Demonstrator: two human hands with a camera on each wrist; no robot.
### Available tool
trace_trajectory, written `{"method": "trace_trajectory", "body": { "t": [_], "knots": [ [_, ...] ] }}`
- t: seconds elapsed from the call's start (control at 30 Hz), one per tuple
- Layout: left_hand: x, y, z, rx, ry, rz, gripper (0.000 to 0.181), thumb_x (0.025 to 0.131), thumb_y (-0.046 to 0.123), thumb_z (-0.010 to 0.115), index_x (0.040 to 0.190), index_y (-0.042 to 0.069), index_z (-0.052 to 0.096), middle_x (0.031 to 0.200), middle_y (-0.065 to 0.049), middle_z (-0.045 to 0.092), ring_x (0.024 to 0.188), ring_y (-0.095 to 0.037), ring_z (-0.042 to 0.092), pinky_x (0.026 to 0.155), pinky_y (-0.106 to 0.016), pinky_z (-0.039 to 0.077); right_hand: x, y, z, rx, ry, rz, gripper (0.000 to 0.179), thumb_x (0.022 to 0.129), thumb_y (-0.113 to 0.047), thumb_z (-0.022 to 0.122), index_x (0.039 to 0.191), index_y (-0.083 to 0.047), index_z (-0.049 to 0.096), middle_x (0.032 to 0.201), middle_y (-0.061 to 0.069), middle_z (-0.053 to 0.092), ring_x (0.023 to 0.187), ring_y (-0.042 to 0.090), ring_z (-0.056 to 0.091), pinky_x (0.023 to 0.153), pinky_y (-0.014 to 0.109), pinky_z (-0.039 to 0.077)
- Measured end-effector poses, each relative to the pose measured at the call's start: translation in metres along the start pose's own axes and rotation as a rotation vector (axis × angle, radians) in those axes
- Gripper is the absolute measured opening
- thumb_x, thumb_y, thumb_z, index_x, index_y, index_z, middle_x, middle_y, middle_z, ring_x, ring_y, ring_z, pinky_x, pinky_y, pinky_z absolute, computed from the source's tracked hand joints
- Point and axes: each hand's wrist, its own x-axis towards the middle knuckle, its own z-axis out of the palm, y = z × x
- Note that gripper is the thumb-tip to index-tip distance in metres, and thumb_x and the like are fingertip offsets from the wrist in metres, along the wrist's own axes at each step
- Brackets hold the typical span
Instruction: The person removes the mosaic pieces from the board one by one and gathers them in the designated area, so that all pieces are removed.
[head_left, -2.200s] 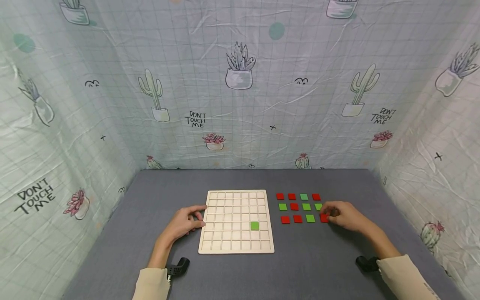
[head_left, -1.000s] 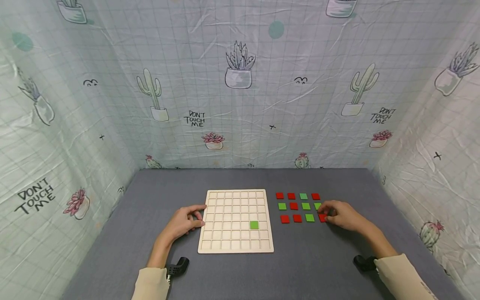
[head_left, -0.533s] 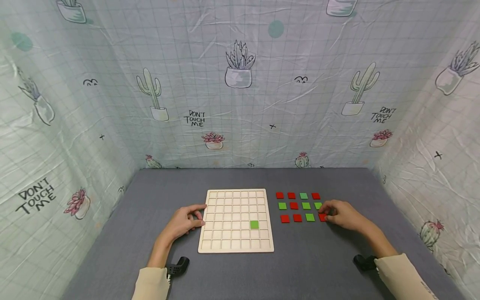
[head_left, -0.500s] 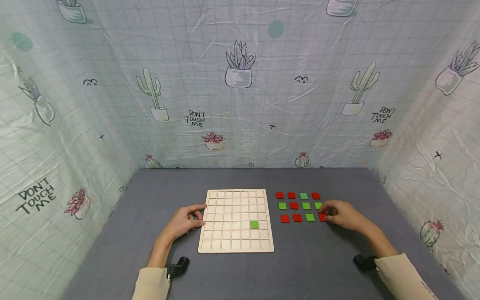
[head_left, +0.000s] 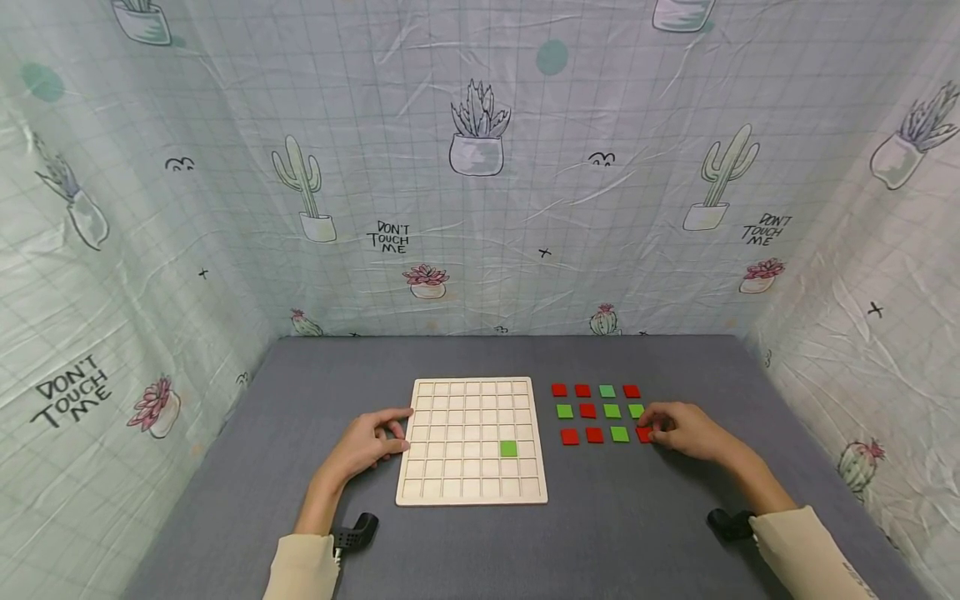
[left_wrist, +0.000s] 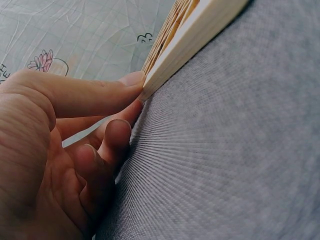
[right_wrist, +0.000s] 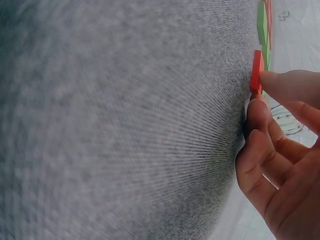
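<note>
A square wooden grid board (head_left: 471, 492) lies on the grey cloth, with a green tile (head_left: 508, 449) in one of its cells. My left hand (head_left: 363, 442) touches the board's left edge with thumb and forefinger spread apart; in the left wrist view the thumb (left_wrist: 100, 95) meets the wooden rim. Right of the board lie rows of red and green square tiles. My right hand (head_left: 690, 429) is at their right end. Its thumb (right_wrist: 292, 86) touches a red tile (right_wrist: 256, 70), and its forefinger reaches beside a green tile (head_left: 636, 411). The fingers partly cover these two tiles.
Other tiles in the rows include a red tile (head_left: 570, 437), a green tile (head_left: 619, 434) and a red tile (head_left: 559, 390). A patterned curtain (head_left: 480, 250) encloses the back and sides of the grey tabletop (head_left: 480, 550). Black wrist cameras (head_left: 356, 533) sit on both wrists.
The red tile at my right thumb has shifted slightly left, nearer its green neighbour. The left hand and board keep their places. The head view has tilted very slightly.
</note>
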Motion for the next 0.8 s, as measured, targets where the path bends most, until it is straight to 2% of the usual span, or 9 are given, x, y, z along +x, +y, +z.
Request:
{"method": "trace_trajectory", "body": {
  "t": [0.23, 0.53, 0.8],
  "knots": [
    [-0.0002, 0.0005, 0.0002, 0.001, 0.002, -0.003, 0.054, 0.089, 0.015, 0.08, 0.14, 0.011, 0.065, 0.093, -0.005, 0.068, 0.054, -0.012, 0.052, 0.049, -0.029, 0.045, 0.0007, 0.0011, -0.0009, 0.028, -0.029, 0.028, 0.019, 0.093, -0.002, 0.063, 0.11, -0.006, 0.072, 0.078, -0.002, 0.065, 0.06, 0.001, 0.052, 0.056, 0.024, 0.044],
    [0.0006, 0.0005, 0.0007, 0.002, 0.003, -0.013, 0.054, 0.089, 0.015, 0.08, 0.14, 0.012, 0.064, 0.094, -0.005, 0.068, 0.055, -0.013, 0.053, 0.048, -0.029, 0.044, 0.0005, -0.0002, -0.0024, -0.001, -0.027, 0.069, 0.014, 0.094, -0.01, 0.069, 0.107, -0.008, 0.072, 0.073, -0.004, 0.062, 0.059, 0.003, 0.051, 0.055, 0.025, 0.042],
    [0.0002, 0.0015, 0.0005, 0.005, 0.005, -0.017, 0.054, 0.089, 0.014, 0.08, 0.14, 0.012, 0.065, 0.094, -0.005, 0.068, 0.053, -0.011, 0.05, 0.046, -0.029, 0.043, 0.0005, -0.0006, -0.0018, -0.003, -0.024, 0.079, 0.013, 0.095, -0.01, 0.069, 0.107, -0.008, 0.071, 0.074, -0.004, 0.061, 0.059, 0.003, 0.05, 0.056, 0.025, 0.042]
  ]
}}
